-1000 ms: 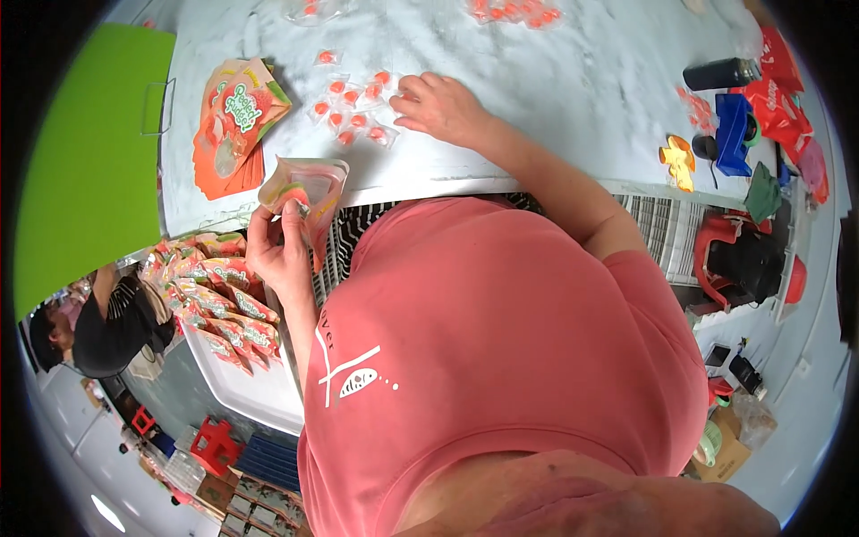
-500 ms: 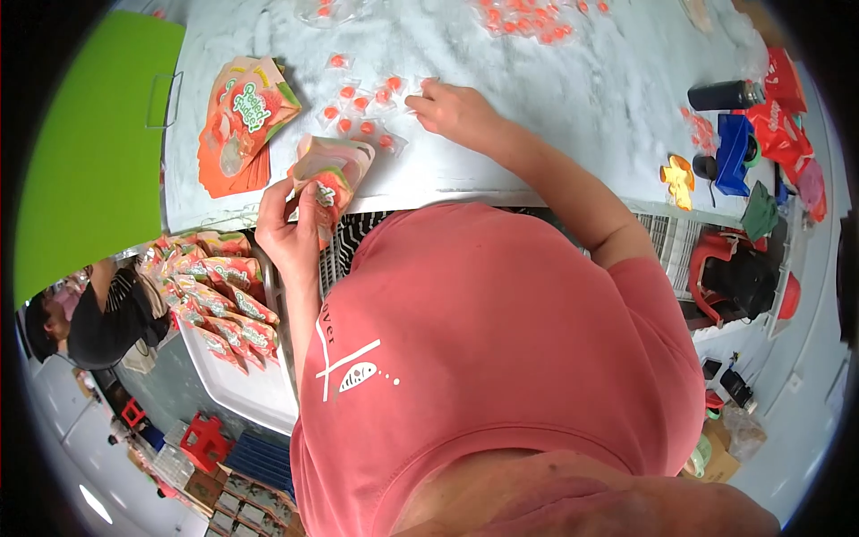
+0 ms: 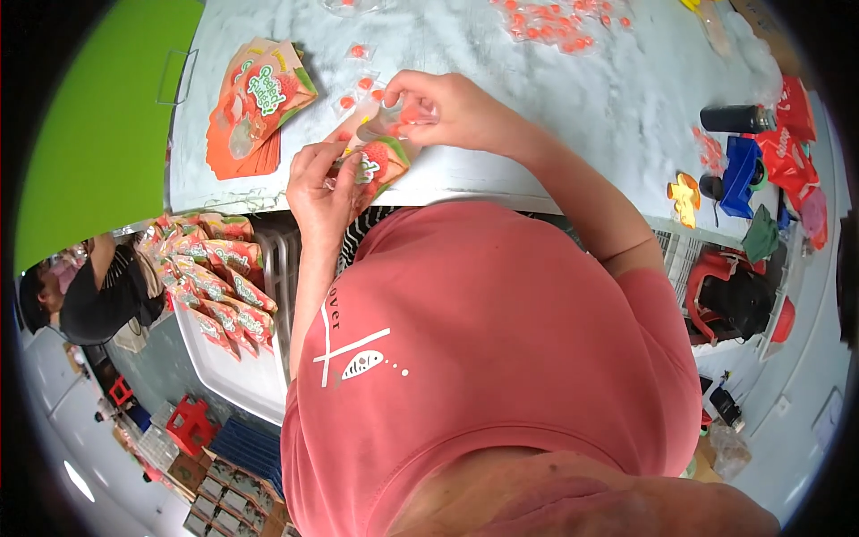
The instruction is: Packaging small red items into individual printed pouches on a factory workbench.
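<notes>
An orange-and-green printed pouch (image 3: pixel 386 167) with its mouth spread is gripped by my left hand (image 3: pixel 320 188), thumb toward me. At that mouth, my right hand (image 3: pixel 461 109) pinches at least one clear-wrapped red candy (image 3: pixel 419 115); its fingers partly hide how many. Several more wrapped candies (image 3: pixel 358 51) lie on the table just beyond the pouch, some behind my hands. To the left, a fanned stack of flat matching pouches (image 3: pixel 259 98) rests on the table.
A larger heap of wrapped candies (image 3: pixel 559 25) lies at the far side. Below the table's left edge, a white tray (image 3: pixel 208 380) carries several plump pouches (image 3: pixel 224 277). Right are a dark bottle (image 3: pixel 734 119) and a blue bin (image 3: pixel 738 174). Another person (image 3: pixel 85 295) is at far left.
My right hand has come left from the loose candies to the pouch mouth, carrying wrapped candy. My left hand has shifted right and farther from me with the pouch. Fewer candies show on the table.
</notes>
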A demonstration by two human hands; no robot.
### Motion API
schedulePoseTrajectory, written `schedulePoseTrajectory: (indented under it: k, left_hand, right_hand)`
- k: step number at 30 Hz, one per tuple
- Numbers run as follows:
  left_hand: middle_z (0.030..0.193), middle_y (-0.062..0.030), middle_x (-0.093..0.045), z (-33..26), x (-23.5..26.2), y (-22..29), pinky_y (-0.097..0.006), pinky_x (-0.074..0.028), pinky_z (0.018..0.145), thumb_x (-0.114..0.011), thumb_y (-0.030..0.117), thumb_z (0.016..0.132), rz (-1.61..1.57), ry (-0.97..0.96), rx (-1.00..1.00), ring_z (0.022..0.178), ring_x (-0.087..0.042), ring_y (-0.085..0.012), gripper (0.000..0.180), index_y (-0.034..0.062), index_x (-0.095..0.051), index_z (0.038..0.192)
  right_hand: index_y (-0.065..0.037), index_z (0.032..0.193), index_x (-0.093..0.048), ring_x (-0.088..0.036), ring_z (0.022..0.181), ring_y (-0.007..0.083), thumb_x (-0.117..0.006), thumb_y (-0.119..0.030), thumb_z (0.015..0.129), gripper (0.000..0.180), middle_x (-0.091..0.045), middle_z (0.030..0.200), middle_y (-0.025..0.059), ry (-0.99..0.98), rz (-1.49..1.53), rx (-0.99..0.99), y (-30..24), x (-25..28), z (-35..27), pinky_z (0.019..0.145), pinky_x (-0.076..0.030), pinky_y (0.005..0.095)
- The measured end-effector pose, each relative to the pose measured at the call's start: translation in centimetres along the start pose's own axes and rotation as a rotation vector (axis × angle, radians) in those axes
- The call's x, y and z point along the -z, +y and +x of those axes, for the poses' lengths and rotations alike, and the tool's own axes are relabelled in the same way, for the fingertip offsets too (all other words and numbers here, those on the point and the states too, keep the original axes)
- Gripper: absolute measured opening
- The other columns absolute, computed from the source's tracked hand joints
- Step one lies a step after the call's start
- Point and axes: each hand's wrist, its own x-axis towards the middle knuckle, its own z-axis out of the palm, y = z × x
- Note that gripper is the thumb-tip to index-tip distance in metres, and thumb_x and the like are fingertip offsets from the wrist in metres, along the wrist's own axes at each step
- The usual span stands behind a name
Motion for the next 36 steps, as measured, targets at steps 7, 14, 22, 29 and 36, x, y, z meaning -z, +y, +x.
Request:
schedulePoseTrajectory:
  k: [7, 14, 22, 29, 36]
  left_hand:
    - [0.094, -0.0096, -0.068, 0.4, -0.4, 0.2, -0.030, -0.052, 0.072, -0.074, 0.005, 0.081, -0.026, -0.020, -0.030, 0.082, -0.064, -0.0204, 0.017, 0.0002, -0.071, 0.097]
    - [0.089, -0.0068, -0.065, 0.9, -1.2, 1.0, -0.025, -0.052, 0.064, -0.074, 0.004, 0.084, -0.035, -0.025, -0.075, 0.072, -0.064, -0.0121, 0.016, -0.0009, -0.070, 0.098]
    - [0.090, -0.0070, -0.064, 0.8, -0.9, 1.0, -0.024, -0.054, 0.067, -0.074, 0.004, 0.083, -0.163, -0.046, -0.037, 0.077, -0.064, -0.0121, 0.016, -0.0020, -0.070, 0.097]
    - [0.097, -0.0065, -0.064, 0.1, 2.6, -0.2, -0.023, -0.053, 0.071, -0.072, -0.004, 0.082, -0.382, 0.030, 0.014, 0.083, -0.063, -0.0118, 0.016, -0.0007, -0.070, 0.098]
    - [0.092, -0.0022, -0.060, -2.7, 6.3, -0.9, -0.021, -0.045, 0.076, -0.070, -0.008, 0.084, -0.458, 0.170, 0.170, 0.087, -0.058, -0.0099, 0.015, -0.0023, -0.070, 0.097]
  right_hand:
    - [-0.007, 0.098, -0.058, -0.062, 0.075, 0.0244, -0.066, -0.030, 0.089, 0.026, -0.065, 0.079, 0.0076, 0.329, -0.276, 0.141, 1.6, -2.4, 1.3, 0.069, -0.046, 0.0366]
    - [-0.003, 0.105, -0.060, -0.058, 0.069, 0.0163, -0.049, -0.019, 0.101, 0.020, -0.061, 0.080, 0.0078, 0.516, -0.040, 0.043, 2.1, -3.9, 2.2, 0.064, -0.048, 0.0313]
    - [0.000, 0.122, -0.058, -0.059, 0.109, 0.0210, -0.044, -0.015, 0.102, 0.029, -0.053, 0.127, 0.0134, 0.444, 0.064, 0.254, 0.4, -4.4, 1.2, 0.092, -0.047, 0.0305]
    - [-0.006, 0.137, -0.051, -0.044, 0.131, 0.0314, -0.060, -0.029, 0.096, 0.048, -0.042, 0.142, 0.0169, 0.548, -0.266, 0.416, 3.7, 0.6, 1.7, 0.107, -0.038, 0.0406]
    - [-0.014, 0.141, -0.048, -0.036, 0.135, 0.0398, -0.076, -0.044, 0.080, 0.073, -0.032, 0.150, 0.0188, 0.296, -0.484, 0.214, 11.8, -4.4, 2.6, 0.110, -0.033, 0.0499]
